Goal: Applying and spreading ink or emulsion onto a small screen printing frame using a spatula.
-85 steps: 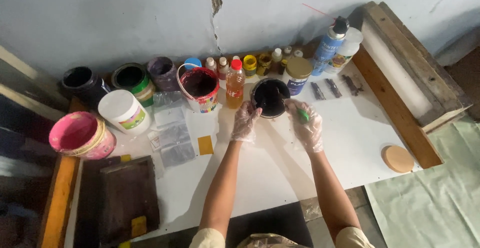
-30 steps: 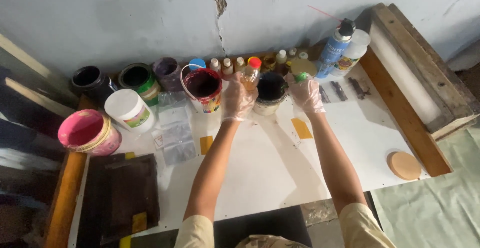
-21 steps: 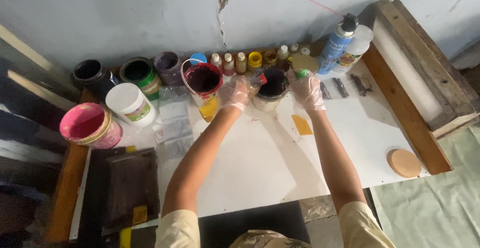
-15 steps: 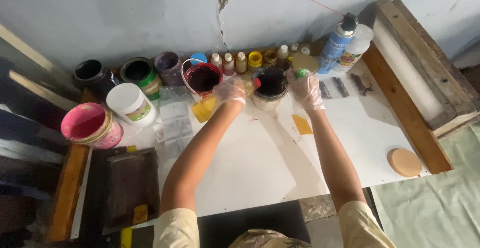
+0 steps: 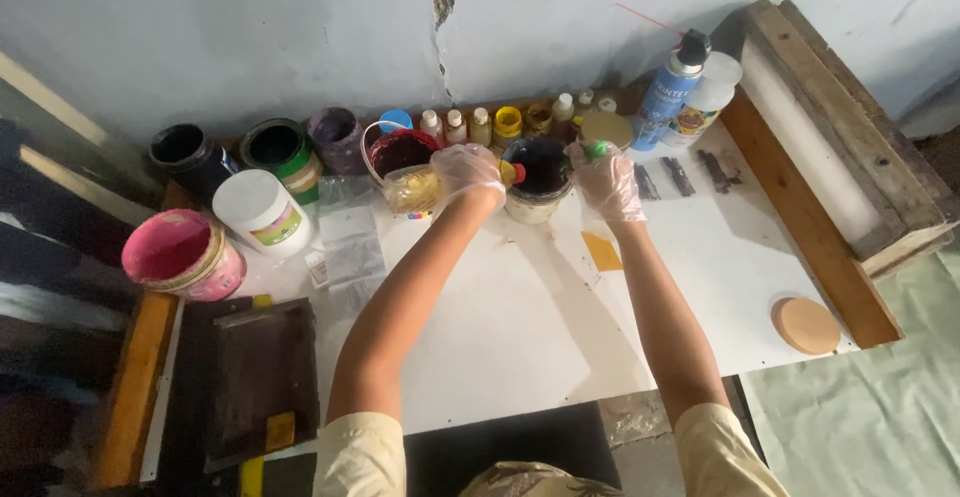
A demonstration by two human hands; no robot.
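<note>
Left hand (image 5: pixel 470 172) gripping tipped bottle (image 5: pixel 425 187) to pour into dark tub (image 5: pixel 537 172); right hand (image 5: pixel 610 179) closed around green cap (image 5: pixel 596 150), steadying tub on table (image 5: pixel 500 337)

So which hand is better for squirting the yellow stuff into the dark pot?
Probably the left hand: it holds the yellow bottle tipped sideways, red cap at the pot rim. The right hand grips a green tool by the pot.

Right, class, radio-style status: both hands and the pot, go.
Left hand tipping yellow bottle over dark pot. Right hand holding green-tipped tool at pot rim. Nothing blocking.
</note>
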